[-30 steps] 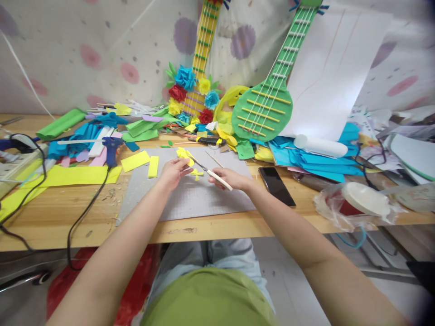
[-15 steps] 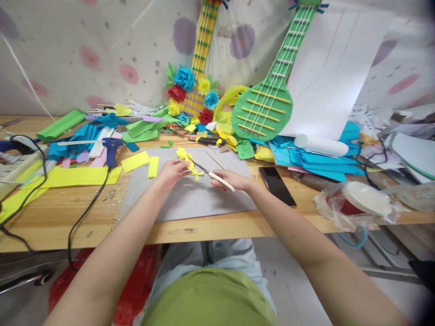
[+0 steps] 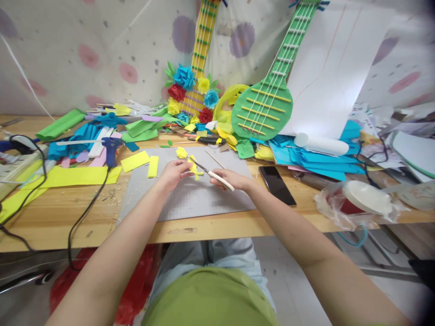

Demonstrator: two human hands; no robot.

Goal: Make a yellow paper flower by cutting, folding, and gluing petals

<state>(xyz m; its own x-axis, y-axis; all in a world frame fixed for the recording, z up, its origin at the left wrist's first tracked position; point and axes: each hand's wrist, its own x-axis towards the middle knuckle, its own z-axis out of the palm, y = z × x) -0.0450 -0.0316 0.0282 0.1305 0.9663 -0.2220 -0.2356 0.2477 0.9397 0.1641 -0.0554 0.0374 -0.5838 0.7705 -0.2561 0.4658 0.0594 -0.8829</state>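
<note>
My left hand (image 3: 176,174) pinches a small piece of yellow crepe paper (image 3: 193,164) over the grey board. My right hand (image 3: 231,178) is closed around the white handles of a pair of scissors (image 3: 221,180). The dark blades point up and left, their tips at the paper by my left fingertips. Just beyond my left hand is a crumpled yellow paper flower (image 3: 181,152) on the board. Small yellow scraps (image 3: 197,176) lie below the blades. A thin stick (image 3: 214,159) rests beyond my right hand.
Yellow paper rectangles (image 3: 135,161) and a blue glue gun (image 3: 111,151) lie left of the grey board (image 3: 204,203). A phone (image 3: 277,185) is on the right. Behind stand a green paper instrument (image 3: 263,111) and a yellow one (image 3: 204,45), among coloured paper piles.
The yellow paper at my left fingertips now shows apart from the crumpled flower, with a gap between them. My left hand has shifted slightly; the scissors have barely moved.
</note>
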